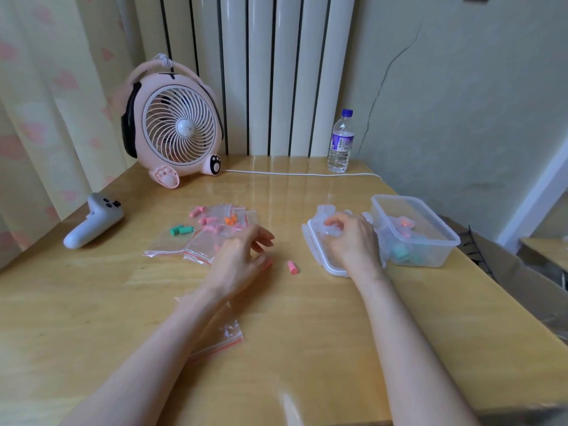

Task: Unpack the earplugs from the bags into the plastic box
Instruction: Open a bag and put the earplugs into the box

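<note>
Earplug [293, 268] lying lengthwise away from viewer, left fingers [263, 238] loosely curled, right fingers [334, 222] clutching bag [323, 214].

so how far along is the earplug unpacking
Partway. Done: several earplugs lie in the plastic box. In hand: the right hand grips a crumpled bag over the lid. Left: a loose pink earplug on the table and several filled bags.

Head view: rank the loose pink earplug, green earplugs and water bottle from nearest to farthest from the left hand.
1. Loose pink earplug, just right of the left hand.
2. Green earplugs, farther off to its left.
3. Water bottle, far back on the right.
</note>
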{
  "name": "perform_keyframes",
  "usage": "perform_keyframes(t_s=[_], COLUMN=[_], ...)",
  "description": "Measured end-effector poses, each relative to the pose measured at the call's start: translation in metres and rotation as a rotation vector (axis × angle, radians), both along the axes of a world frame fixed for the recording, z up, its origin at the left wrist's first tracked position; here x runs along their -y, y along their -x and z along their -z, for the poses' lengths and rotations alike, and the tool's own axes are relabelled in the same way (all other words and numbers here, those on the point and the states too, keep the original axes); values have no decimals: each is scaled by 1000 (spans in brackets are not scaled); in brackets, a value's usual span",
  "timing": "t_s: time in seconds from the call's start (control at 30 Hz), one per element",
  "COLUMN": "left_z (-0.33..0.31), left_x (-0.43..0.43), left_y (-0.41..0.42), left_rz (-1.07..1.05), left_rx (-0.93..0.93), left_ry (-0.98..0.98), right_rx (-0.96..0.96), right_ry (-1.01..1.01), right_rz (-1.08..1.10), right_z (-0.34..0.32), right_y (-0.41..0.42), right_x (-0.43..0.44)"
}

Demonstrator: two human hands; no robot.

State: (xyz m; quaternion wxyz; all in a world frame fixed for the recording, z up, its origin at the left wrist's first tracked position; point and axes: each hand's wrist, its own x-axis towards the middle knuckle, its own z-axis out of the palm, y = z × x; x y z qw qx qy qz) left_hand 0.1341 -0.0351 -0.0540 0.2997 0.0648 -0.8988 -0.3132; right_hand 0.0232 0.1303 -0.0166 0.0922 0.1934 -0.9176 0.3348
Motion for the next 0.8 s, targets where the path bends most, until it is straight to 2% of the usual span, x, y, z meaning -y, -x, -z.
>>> perform_keyframes(t_s=[0.07,0.13,0.2,0.3,0.57,0.8], left_z=[0,-2,-5,-6,-3,-6], left_x=[-3,-7,-9,-8,-6,-2], left_y=[0,-1,-1,-1,1,0], left_rz=[64,128,160,160,17,47], left_rx=[-63,-122,-168,-186,-188,-249], left_ry=[39,34,3,-60,-90,12], right_rx=[236,518,640,672,612,683], right_ry=[431,633,641,660,719,662], right_rz=[-248,-494,-616,-673,-707,-653], right_z=[-7,-10,-7,-2,4,6], right_y=[-9,-23,-32,-35,-33,-34], right_x=[6,13,18,24,28,28])
